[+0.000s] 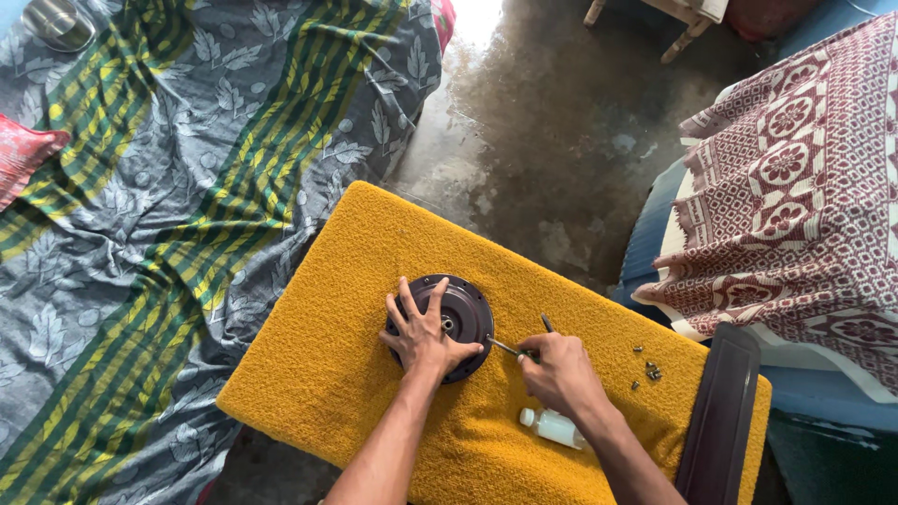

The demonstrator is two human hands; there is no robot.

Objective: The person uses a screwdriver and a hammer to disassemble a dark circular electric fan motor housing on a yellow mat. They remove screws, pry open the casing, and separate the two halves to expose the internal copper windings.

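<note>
Near the cushion's [327, 374] front edge lies a small white bottle [554, 427]. Just beyond it, the right hand [558, 371] closes around a screwdriver [510, 348], tip at the rim of the dark round motor housing [460, 313], mid-cushion. The left hand [423, 334] lies spread flat on the housing; firm downward pressure would stop it turning. Loose screws [648, 370] lie toward the right edge.

Dark, faintly glossy metal disc [458, 318] on coarse, matt mustard-yellow cloth pad [346, 374].
</note>
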